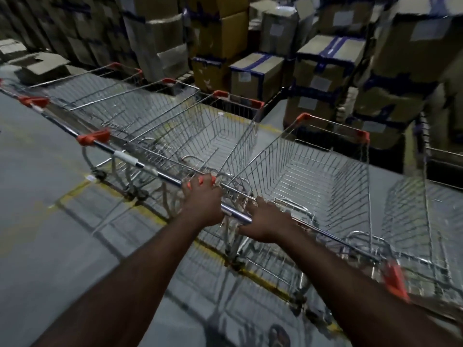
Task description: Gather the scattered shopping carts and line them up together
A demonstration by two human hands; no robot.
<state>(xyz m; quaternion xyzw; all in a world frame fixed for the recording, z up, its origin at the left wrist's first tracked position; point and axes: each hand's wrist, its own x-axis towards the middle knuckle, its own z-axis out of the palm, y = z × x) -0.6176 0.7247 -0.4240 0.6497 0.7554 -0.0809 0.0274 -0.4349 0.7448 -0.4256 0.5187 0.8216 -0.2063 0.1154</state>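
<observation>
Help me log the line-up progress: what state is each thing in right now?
left hand: grips the handle at its left end.
right hand: grips the same handle.
held cart: upright, empty, close beside the row.
row of carts: upright, empty, side by side, handles in line.
cardboard boxes: stacked, taped.

Five shopping carts [313, 176], one left hand [203, 200], one right hand [266, 222], and cardboard boxes [255, 71] beyond counting.

Grey floor [50, 201], shopping carts [315, 171], stacked boxes [255, 71]
</observation>
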